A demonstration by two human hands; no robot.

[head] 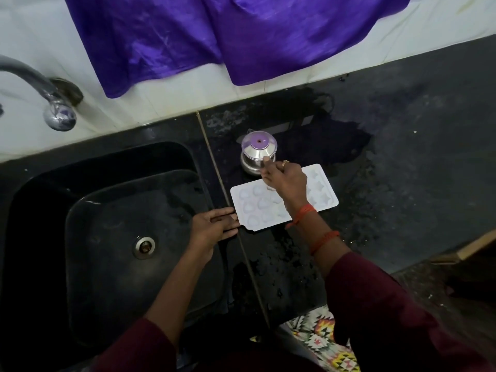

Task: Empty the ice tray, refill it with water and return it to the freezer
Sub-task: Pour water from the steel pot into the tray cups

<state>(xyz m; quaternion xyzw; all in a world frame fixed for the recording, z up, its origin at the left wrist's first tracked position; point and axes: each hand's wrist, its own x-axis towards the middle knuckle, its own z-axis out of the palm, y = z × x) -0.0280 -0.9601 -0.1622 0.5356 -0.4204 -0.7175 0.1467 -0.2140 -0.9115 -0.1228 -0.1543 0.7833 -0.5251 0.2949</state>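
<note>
Where the ice tray lies: I find the ice tray [255, 209] flat on the wet black counter [402, 162], cavities up, just beside the sink [107, 264], which sits at its 9 o'clock.
Clock reference: I take all bearings from the tray centre, with 12 o'clock toward the tiled wall.
Left hand: the left hand [214, 224] lies at 8 o'clock, fingers straight and flat on the counter, with the fingertips touching or just short of the tray's short edge.
Reason for left hand placement: I judge it braces the tray so that it does not slide on the wet surface.
Right hand: the right hand [285, 179] hovers over the tray centre toward 12 o'clock, with its fingers curled downward. I cannot tell whether they pinch a cube or hold nothing.
Reason for right hand placement: I judge it works between the tray cavities and the container.
Steel container: a steel container [257, 154] with a clear purple lid stands at 11 o'clock, near the tray's far edge, probably for the cubes.
Tray contents: the cavities are heart and star shaped. I cannot tell ice from empty cells.
Tap: the tap [53, 108] is at 10 o'clock, well apart, over the far side of the sink.
Task stage: I judge emptying is in hand. Refill and return to the freezer are not yet done.
</note>
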